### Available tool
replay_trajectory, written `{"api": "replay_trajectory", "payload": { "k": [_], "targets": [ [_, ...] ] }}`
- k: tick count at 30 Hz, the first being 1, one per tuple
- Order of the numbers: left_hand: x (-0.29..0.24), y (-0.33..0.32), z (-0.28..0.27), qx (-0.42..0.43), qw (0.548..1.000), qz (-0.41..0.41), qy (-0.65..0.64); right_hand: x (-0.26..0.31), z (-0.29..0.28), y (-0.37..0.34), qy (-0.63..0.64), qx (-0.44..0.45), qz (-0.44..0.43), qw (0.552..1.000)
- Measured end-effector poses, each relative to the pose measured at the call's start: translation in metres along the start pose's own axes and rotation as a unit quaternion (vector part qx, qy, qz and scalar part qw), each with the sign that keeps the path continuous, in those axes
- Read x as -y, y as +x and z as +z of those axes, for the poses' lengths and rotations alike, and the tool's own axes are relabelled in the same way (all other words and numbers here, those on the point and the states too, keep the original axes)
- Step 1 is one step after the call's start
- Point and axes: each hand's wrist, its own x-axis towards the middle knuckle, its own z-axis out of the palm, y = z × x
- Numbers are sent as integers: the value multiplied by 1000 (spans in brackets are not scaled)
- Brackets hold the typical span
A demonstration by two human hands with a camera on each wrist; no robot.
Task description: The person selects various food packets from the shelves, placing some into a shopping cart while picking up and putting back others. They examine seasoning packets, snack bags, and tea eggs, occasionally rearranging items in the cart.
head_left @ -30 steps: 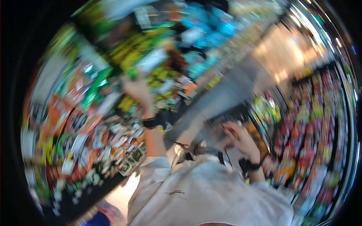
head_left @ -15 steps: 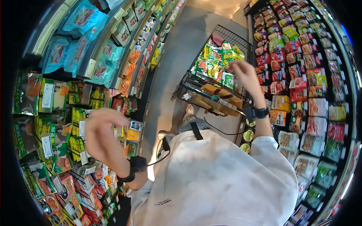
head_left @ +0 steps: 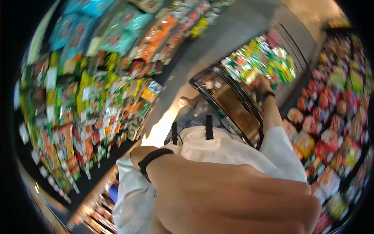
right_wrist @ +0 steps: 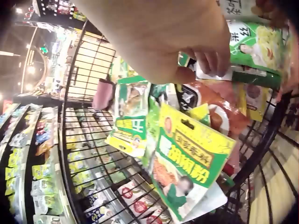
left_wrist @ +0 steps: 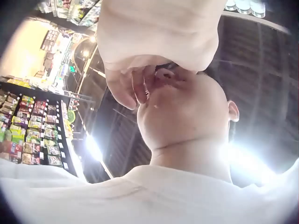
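My left hand [head_left: 233, 195] is raised close under the head camera and fills the lower middle of the head view. In the left wrist view its fingers [left_wrist: 124, 91] bend loosely beside the face, with nothing seen between them. My right hand [head_left: 264, 82] reaches down into a black wire shopping cart [right_wrist: 88, 63]. There its fingertips [right_wrist: 212, 65] curl at the edge of a green-and-white food packet [right_wrist: 257, 46]; I cannot tell whether they grip it. Beside it, a yellow-and-green seasoning packet [right_wrist: 191, 163] with Chinese lettering lies on several other packets.
A pink item [right_wrist: 103, 94] lies at the cart's side wall. Cardboard [head_left: 233, 105] shows beneath the basket. Shelves of hanging packets [head_left: 85, 105] line the left, and more packaged goods [head_left: 327, 93] fill the right. Grey aisle floor [head_left: 218, 50] runs between.
The left hand has moved from beside the left shelf up close to the head. The right hand has gone from above the cart handle down among the packets. The view has turned.
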Motion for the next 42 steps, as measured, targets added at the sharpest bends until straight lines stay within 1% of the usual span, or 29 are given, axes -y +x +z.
{"api": "replay_trajectory", "payload": {
  "k": [1,2,3,5,6,7,8,10,11,12,13,15,16,17,18,19,21,23,26,27,29,30,33,34,35,38,40,41,42],
  "targets": [
    [4,2,-1,14,1000,-2,14,-33,-6,29,-77,-33,-79,993],
    [4,6,-9,23,999,-3,39,-29,3,30,107,-30,24,993],
    [3,9,-12,29,998,-9,61,-21,-1,33,79,-22,79,993],
    [0,13,-16,36,994,-17,97,-64,-30,75,61,13,74,995],
    [-2,14,-16,37,993,-19,107,-47,-23,59,45,40,75,995],
    [-4,14,-14,40,992,-19,116,-22,-2,42,28,-30,46,998],
    [-8,14,-14,40,991,-15,128,-22,-6,44,-27,36,-24,999],
    [-23,15,-13,45,987,-9,151,-16,-10,43,19,90,22,995],
    [-31,15,-14,48,986,-9,162,-10,-6,49,118,77,141,980],
    [-39,15,-12,52,984,-11,173,-27,-4,70,125,27,145,981],
    [-48,15,-11,55,982,-12,183,-20,-8,70,77,12,136,988],
    [-64,15,-8,63,979,-12,195,-19,-7,64,110,-63,76,989],
    [-72,15,-4,68,978,-5,199,-44,-35,90,-15,-68,-24,997],
    [-84,13,-4,70,976,-4,208,-33,-34,88,-138,-69,-126,980],
    [-97,14,2,79,972,-4,220,-31,-38,74,24,-93,-106,990],
    [-112,14,3,80,970,-3,230,-55,-62,108,149,-67,-141,977],
    [-141,11,10,85,966,6,244,11,-42,25,150,-155,36,976],
    [-175,7,17,94,962,12,256,10,-67,38,140,-76,48,986],
    [-223,-6,25,103,959,26,264,23,-113,-6,76,-45,-52,995],
    [-241,-11,28,106,956,32,271,35,-102,-8,53,-26,-86,995],
    [-274,-20,33,111,952,47,281,86,-47,-70,118,-129,-123,977],
    [-289,-24,36,112,952,56,280,80,-68,-49,75,-128,-148,978],
    [-337,-33,37,102,955,91,263,182,43,-184,16,-171,-212,962],
    [-353,-35,34,102,958,100,248,191,57,-194,48,-112,-266,956],
    [-368,-39,31,94,963,101,234,203,73,-209,6,-116,-301,947],
    [-411,-64,14,-14,966,33,256,251,162,-297,-30,-92,-307,947],
    [-427,-76,-9,-79,919,37,385,253,196,-331,-59,-79,-345,934],
    [-432,-76,-15,-89,900,11,428,263,228,-371,-109,-77,-338,932],
    [-435,-70,-9,-61,896,-44,438,248,230,-359,-90,-65,-360,926]
  ]
}}
